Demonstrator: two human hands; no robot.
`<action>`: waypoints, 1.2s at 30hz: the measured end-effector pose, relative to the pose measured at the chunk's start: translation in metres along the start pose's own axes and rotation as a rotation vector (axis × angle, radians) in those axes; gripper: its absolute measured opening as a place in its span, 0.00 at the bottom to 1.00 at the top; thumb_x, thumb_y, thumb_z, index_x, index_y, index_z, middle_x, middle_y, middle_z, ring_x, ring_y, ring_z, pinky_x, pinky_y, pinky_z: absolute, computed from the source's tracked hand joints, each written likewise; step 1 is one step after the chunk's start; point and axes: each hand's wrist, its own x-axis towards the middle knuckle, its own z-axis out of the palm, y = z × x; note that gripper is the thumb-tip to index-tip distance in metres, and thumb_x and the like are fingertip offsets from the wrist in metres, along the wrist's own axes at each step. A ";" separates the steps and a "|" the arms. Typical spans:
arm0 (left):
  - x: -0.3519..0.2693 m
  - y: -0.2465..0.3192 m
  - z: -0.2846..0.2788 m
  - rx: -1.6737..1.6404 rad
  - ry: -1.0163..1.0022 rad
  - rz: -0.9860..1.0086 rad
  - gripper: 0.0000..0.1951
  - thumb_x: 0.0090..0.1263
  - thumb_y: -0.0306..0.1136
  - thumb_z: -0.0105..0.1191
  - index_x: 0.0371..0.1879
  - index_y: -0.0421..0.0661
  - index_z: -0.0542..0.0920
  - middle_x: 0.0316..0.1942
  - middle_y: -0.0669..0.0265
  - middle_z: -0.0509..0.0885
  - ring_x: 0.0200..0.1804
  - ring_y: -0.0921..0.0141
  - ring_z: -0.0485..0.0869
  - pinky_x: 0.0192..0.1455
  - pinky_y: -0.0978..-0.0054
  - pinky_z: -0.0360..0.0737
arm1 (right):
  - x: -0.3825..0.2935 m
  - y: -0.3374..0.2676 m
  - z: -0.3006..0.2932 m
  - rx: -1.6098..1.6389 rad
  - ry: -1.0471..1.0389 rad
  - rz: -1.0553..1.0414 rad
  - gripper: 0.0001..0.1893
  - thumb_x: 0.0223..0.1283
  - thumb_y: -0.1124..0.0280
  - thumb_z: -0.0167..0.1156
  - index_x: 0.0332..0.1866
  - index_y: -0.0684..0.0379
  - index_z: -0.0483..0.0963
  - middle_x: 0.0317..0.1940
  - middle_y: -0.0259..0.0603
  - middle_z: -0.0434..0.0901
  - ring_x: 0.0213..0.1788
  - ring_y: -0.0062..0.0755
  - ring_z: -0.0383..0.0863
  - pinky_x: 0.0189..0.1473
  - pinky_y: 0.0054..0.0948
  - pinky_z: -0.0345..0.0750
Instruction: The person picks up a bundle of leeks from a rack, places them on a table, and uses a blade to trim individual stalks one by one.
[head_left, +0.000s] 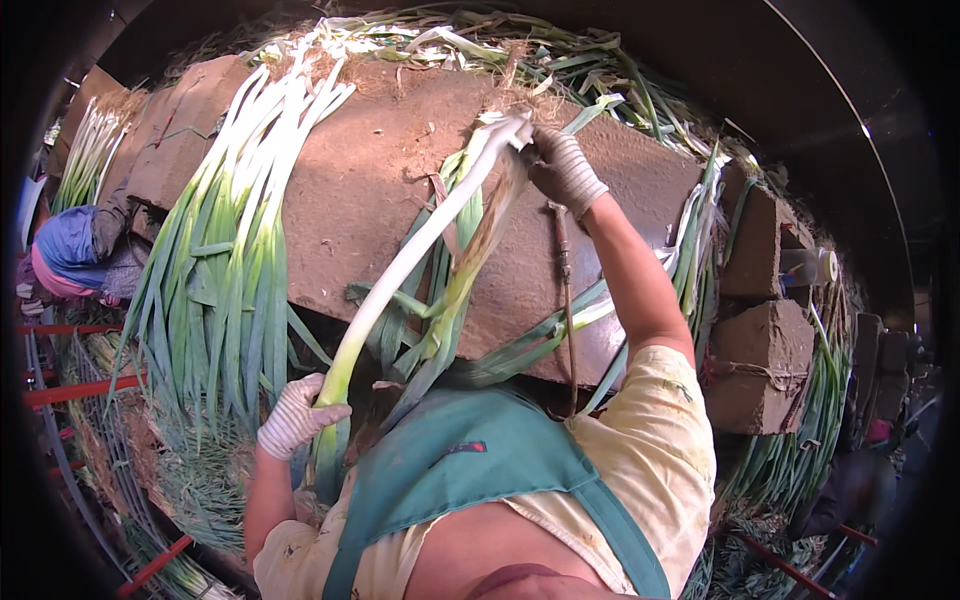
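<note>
A long green onion (409, 259) slants across my front, its white shank bare and smooth. My left hand (304, 416), in a striped knit glove, is closed around the green part near my apron. Up at the root end, my right hand (566, 171), gloved alike, grips the stalk by its base; its fingertips are partly hidden. A browned outer leaf (491, 225) hangs down beside the shank from that end. Beneath it, another onion with green leaves (469, 210) lies on the soil-dusted work surface (352, 172).
White-shanked onions (247, 187) lie piled at left, leaves hanging over the edge. A thin hose with metal fittings (564, 255) runs right of centre. Leaf trimmings (600, 64) line the far edge. Blocks (761, 367) and a clear jar (806, 268) stand right. Another person (71, 247) bends at far left.
</note>
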 end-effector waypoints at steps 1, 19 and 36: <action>-0.007 0.005 -0.004 0.021 -0.004 -0.010 0.15 0.56 0.34 0.70 0.34 0.38 0.81 0.28 0.70 0.74 0.32 0.77 0.72 0.38 0.74 0.75 | 0.018 0.006 -0.013 -0.537 -0.074 0.086 0.18 0.58 0.87 0.55 0.50 0.56 0.80 0.40 0.50 0.86 0.39 0.35 0.87 0.47 0.34 0.85; -0.042 0.009 -0.018 0.276 0.029 0.115 0.19 0.60 0.43 0.68 0.33 0.37 0.80 0.28 0.60 0.76 0.33 0.67 0.76 0.40 0.69 0.75 | -0.014 0.008 0.029 -0.453 -0.199 -0.106 0.13 0.71 0.58 0.57 0.42 0.58 0.79 0.35 0.52 0.82 0.35 0.53 0.81 0.41 0.42 0.78; 0.034 0.043 -0.174 0.350 0.317 -0.035 0.15 0.64 0.36 0.65 0.45 0.38 0.84 0.35 0.61 0.86 0.37 0.74 0.82 0.45 0.71 0.80 | -0.121 0.081 0.017 -0.736 0.118 0.931 0.38 0.71 0.42 0.47 0.72 0.64 0.61 0.68 0.56 0.70 0.68 0.55 0.70 0.69 0.46 0.66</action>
